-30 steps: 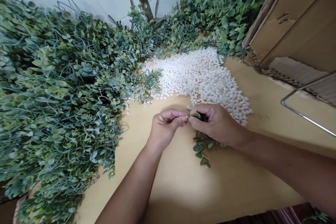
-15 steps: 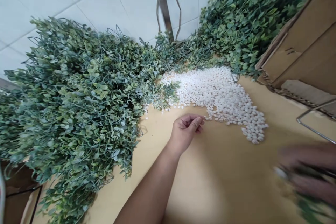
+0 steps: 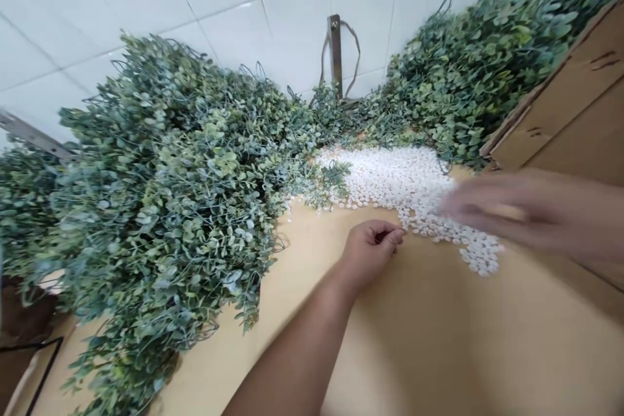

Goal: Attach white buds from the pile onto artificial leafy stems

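Observation:
My left hand [image 3: 371, 247] is closed in a pinch just below a spread of small round white pieces [image 3: 390, 175]. Whatever its fingertips hold, if anything, is too small or hidden to make out. Motion smears my right hand [image 3: 487, 208], which hangs over the right part of the white pieces; its fingers cannot be read. To the left rises a big heap of artificial green foliage [image 3: 195, 195], with one leafy sprig [image 3: 334, 175] reaching onto the white pieces.
Another pile of green foliage [image 3: 482, 58] stands at the back right beside a cardboard box [image 3: 575, 104]. Against the white tiled wall [image 3: 283, 19] leans an upright metal bar [image 3: 335, 55] with a string loop. The tabletop [image 3: 439, 338] is tan.
From the lower right, my right hand has moved up over the white pieces; the green leafy thing at it no longer shows. My left hand keeps its pinch. The view has shifted slightly.

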`<move>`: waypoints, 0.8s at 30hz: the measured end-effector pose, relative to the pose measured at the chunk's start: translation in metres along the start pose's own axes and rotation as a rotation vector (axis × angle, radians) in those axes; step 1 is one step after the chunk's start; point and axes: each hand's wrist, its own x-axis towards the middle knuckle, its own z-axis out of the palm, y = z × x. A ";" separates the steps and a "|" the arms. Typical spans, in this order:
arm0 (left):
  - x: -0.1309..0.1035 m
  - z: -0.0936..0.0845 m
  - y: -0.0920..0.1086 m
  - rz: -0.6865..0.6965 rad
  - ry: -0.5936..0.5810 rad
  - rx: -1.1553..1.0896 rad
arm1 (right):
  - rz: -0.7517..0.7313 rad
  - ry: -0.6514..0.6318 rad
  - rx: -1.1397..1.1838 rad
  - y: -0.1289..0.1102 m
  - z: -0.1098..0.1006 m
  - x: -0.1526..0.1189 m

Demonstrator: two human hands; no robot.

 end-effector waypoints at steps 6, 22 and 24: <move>-0.001 -0.002 0.001 0.014 -0.029 0.034 | -0.343 -0.465 -0.579 -0.019 0.101 0.153; 0.008 -0.012 0.008 0.044 0.062 -0.292 | 0.121 -0.196 -0.239 -0.028 0.043 0.139; 0.006 -0.014 0.011 0.066 0.101 -0.331 | 0.192 -0.228 -0.153 -0.026 0.036 0.110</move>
